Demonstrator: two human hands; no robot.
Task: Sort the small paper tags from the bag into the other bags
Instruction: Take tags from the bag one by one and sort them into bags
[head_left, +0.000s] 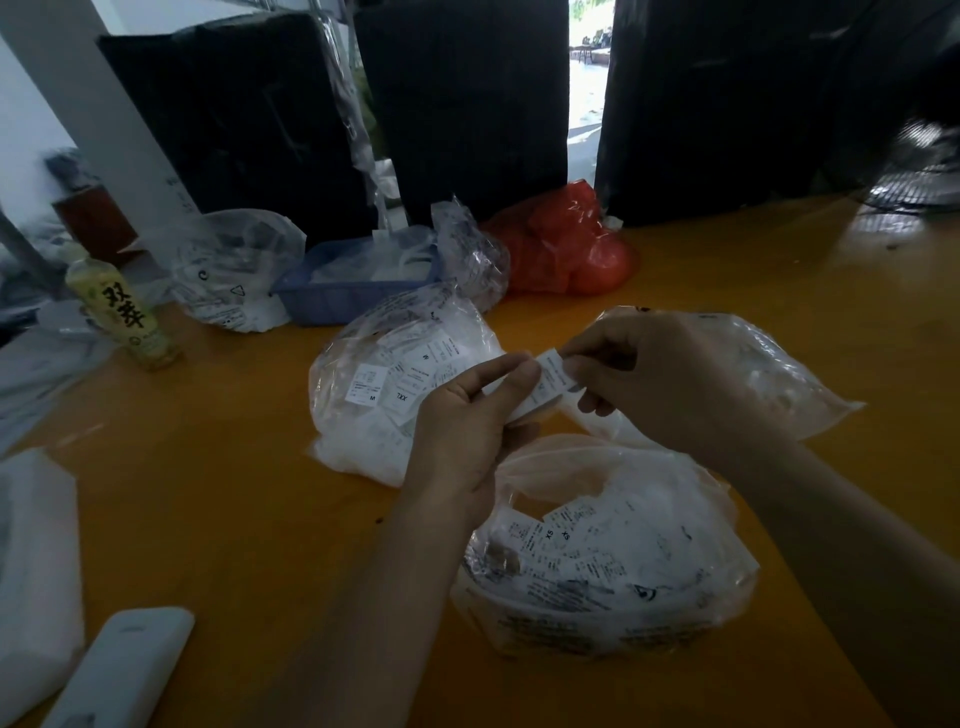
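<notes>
A yellow-orange counter (218, 499) carries three clear bags of paper tags: one near (623, 561), one mid-left (384, 395), one right (779, 379). Farther back lie a blue tray (343, 301), a red bag (566, 244), another clear bag (234, 270) and a bottle (124, 312) at the far left.

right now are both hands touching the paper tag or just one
Touching, both. The head view shows the left hand pinching the paper tag from below, and the right hand pinching its upper end between thumb and fingertips.

Both hands raised mid-frame, L hand (467, 415) & R hand (660, 379) fingertips pinching, forearms bare.
</notes>
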